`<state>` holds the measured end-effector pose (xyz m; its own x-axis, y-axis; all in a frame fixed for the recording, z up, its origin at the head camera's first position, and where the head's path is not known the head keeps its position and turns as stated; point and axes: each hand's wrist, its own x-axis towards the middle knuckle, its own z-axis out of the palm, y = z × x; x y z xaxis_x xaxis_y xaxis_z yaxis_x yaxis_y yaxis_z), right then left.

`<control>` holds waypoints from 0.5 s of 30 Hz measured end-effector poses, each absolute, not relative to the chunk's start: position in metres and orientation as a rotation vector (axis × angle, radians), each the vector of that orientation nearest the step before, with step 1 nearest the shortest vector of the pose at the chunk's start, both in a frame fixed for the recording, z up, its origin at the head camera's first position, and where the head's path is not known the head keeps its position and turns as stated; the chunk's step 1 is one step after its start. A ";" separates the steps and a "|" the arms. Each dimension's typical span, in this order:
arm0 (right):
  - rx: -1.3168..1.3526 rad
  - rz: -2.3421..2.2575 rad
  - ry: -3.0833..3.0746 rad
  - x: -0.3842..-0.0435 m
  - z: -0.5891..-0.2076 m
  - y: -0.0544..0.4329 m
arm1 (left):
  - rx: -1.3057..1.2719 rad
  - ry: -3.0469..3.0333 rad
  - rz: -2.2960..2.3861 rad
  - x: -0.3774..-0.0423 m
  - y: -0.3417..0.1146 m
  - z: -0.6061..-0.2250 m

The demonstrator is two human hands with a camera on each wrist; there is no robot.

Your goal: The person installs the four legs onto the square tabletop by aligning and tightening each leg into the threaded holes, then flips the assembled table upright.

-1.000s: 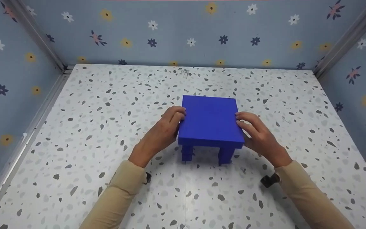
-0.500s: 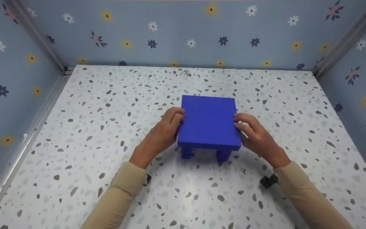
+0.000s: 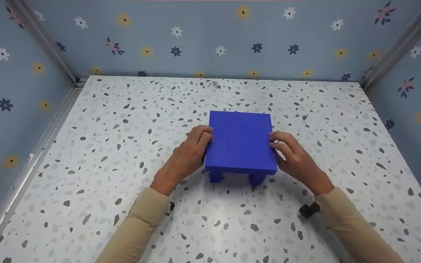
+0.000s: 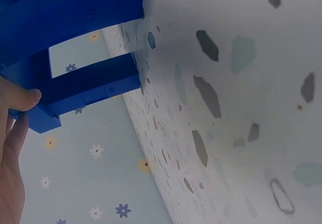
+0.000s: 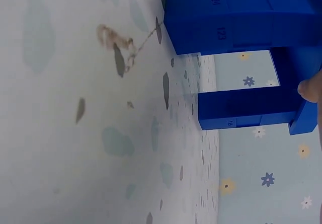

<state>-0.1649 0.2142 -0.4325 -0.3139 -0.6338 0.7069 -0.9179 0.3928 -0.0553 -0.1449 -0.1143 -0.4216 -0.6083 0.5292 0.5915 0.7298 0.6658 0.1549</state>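
Note:
A small blue stool (image 3: 240, 140) with a square top stands upright at mid-table in the head view, its front legs showing below the top. My left hand (image 3: 190, 149) holds the top's left edge, and the thumb (image 4: 27, 98) presses its underside in the left wrist view. On the opposite edge, my right hand (image 3: 298, 157) grips with fingertips over the side; its thumb (image 5: 309, 89) lies against the underside. Numbers mark the legs (image 5: 241, 20) in the right wrist view. The leg ends are at or very near the tabletop.
A speckled white tabletop (image 3: 122, 109) spreads around the stool. Blue flowered panels (image 3: 210, 36) rise at the back and both sides, with metal posts (image 3: 42, 40) at the corners. A dark wrist device (image 3: 309, 210) shows by the right sleeve.
The top's front edge sits slightly lower in the head view, and less of the front legs shows. The stool's right edge and my right hand shifted slightly left. Both hands kept their hold.

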 end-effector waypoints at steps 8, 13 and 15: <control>1.268 0.607 -2.114 -0.162 -0.434 0.213 | -0.953 -2.375 -0.524 -0.143 -0.113 -0.426; 1.214 0.589 -2.161 -0.162 -0.434 0.212 | -0.900 -2.380 -0.510 -0.144 -0.114 -0.428; 1.158 0.577 -2.192 -0.162 -0.433 0.212 | -0.848 -2.398 -0.486 -0.145 -0.116 -0.428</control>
